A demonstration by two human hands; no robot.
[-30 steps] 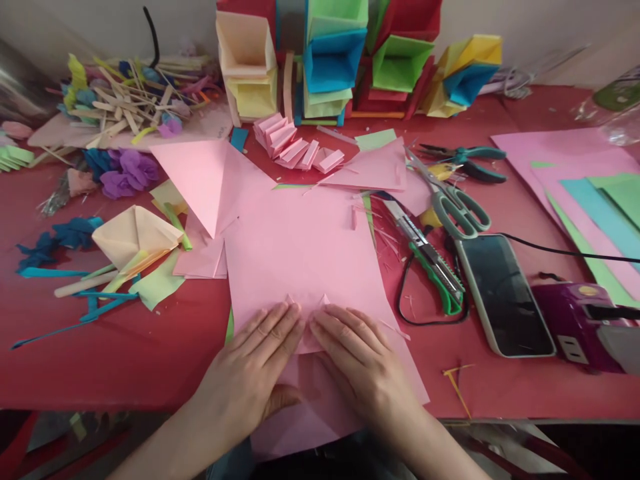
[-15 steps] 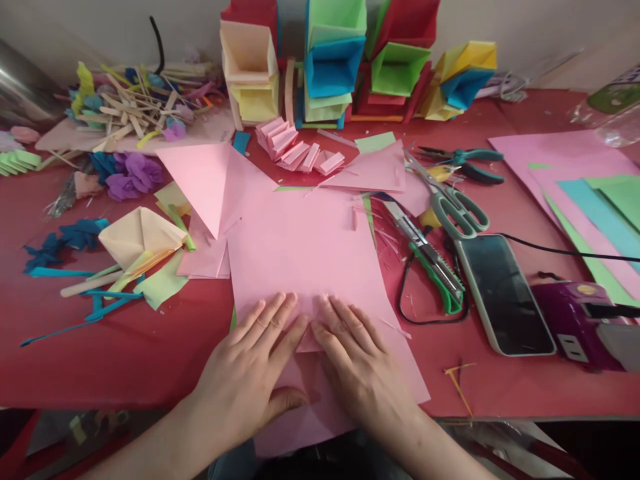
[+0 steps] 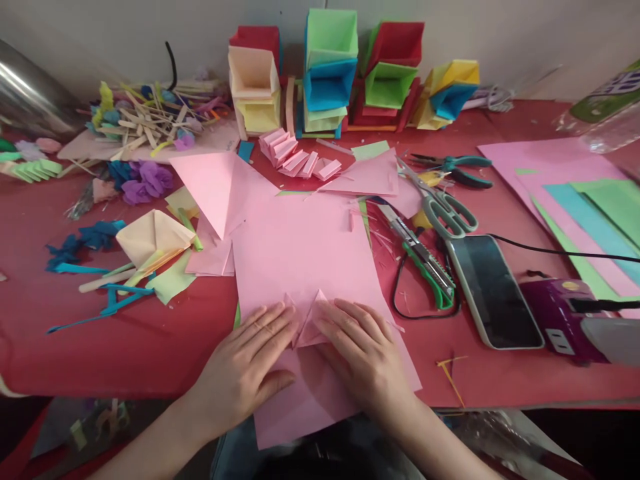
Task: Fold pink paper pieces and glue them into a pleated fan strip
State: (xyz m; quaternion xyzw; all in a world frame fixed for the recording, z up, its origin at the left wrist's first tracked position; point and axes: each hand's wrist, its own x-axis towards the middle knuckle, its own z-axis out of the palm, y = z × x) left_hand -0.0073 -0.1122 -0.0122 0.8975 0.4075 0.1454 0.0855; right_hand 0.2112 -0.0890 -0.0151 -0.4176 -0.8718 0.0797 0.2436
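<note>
A small folded pink paper piece [image 3: 309, 319] with raised pointed flaps lies on a large pink sheet [image 3: 300, 247] at the near edge of the red table [image 3: 125, 340]. My left hand [image 3: 245, 370] rests flat to its left, fingers stretched out and touching the fold. On the other side my right hand [image 3: 363, 353] lies flat too, fingertips pressing the piece's right flap. Neither hand wraps round anything.
Right of the sheet lie a green utility knife [image 3: 423, 257], grey scissors [image 3: 443, 207], teal pliers [image 3: 457, 167], a phone [image 3: 493, 290] and a purple device [image 3: 560, 313]. Coloured paper boxes [image 3: 330, 73] stand at the back. Sticks, paper flowers and scraps crowd the left; coloured sheets [image 3: 590, 207] lie far right.
Both hands slid slightly back and apart, uncovering more of the small fold, whose pointed flaps now stand up. The view tilted down a little.
</note>
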